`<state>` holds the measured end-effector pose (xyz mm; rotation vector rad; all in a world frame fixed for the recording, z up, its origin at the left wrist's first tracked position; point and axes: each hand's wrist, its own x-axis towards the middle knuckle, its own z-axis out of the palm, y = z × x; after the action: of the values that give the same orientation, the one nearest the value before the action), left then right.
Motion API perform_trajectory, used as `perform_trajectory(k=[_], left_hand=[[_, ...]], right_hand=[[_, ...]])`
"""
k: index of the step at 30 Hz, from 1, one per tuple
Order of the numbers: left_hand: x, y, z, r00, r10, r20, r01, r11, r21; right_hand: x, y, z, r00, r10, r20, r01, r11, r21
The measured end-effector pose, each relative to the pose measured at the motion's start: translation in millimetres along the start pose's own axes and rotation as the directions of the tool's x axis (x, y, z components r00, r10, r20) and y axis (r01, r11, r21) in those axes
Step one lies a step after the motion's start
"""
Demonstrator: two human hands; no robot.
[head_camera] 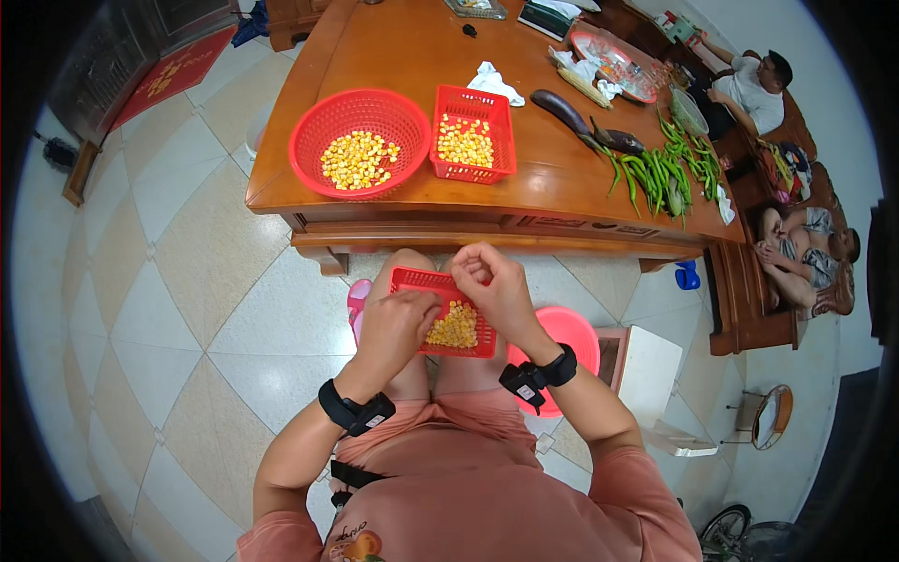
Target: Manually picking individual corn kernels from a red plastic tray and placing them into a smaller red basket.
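Observation:
A small red rectangular plastic basket (414, 279) rests on my thighs. Yellow corn kernels (453, 329) lie loose in it, gathered toward its near right part. My left hand (404, 316) reaches over the basket's left side, fingers bent down beside the kernels; whether they pinch anything is hidden. Above the right side hangs my right hand (497, 291), its fingers curled in toward the palm, and I cannot see if a kernel is inside. On the wooden table ahead stand a round red colander (309, 140) and another rectangular red basket (504, 140), both holding corn kernels.
Eggplants (562, 112), green chili peppers (646, 175) and a corn cob (585, 88) lie on the wooden table (393, 42). A pink basin (572, 337) and a white stool (653, 365) stand at my right. Two people sit on wooden seats at the far right.

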<state>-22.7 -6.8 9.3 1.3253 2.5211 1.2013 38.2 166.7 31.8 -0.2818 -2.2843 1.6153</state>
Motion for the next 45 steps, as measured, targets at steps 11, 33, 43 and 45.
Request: perform_trajectory(k=[11, 33, 43, 45], left_hand=[[7.6, -1.8, 36.4, 0.905, -0.051, 0.422, -0.082, 0.953, 0.291], [13.6, 3.5, 29.7, 0.971, -0.070, 0.228, 0.138, 0.945, -0.298], [7.2, -10.6, 25.6, 0.847, -0.278, 0.453, 0.526, 0.306, -0.794], [8.7, -10.6, 22.8, 0.841, -0.287, 0.458, 0.532, 0.294, -0.794]], right_hand=[[92.1, -44.5, -43.7, 0.925, -0.337, -0.175, 0.272, 0.909, -0.314], [-8.5, -12.6, -19.8, 0.985, -0.174, 0.014, 0.168, 0.916, -0.364], [-26.0, -4.9, -18.4, 0.974, -0.211, 0.083, 0.226, 0.909, -0.349], [-29.0, -10.0, -17.6, 0.987, -0.135, 0.091, 0.157, 0.937, -0.312]])
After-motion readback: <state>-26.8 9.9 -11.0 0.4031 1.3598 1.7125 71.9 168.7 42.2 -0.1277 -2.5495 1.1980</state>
